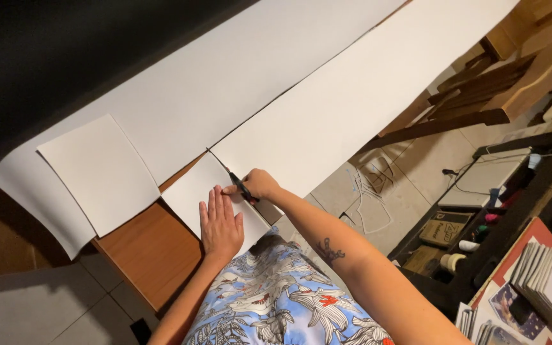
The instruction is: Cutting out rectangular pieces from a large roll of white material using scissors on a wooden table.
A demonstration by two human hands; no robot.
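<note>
Flowered blue cloth (276, 306) covers my lap closest to me. Just beyond it, my left hand (220, 223) lies flat, fingers (218, 198) pressed together, on a small white sheet (196, 188). My right hand (258, 184) pinches a black pen (240, 186), its tip at that sheet's edge. Further out, long white paper (327, 108) stretches across the brown wooden surface (151, 252), another cut sheet (100, 169) lying to the left.

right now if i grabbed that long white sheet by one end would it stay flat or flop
Probably flop: the long white sheet looks thin and overhangs the wooden table unsupported. It seems light, so it may slide easily; the left hand presses a smaller piece flat while the right hand holds a black tool.
</note>
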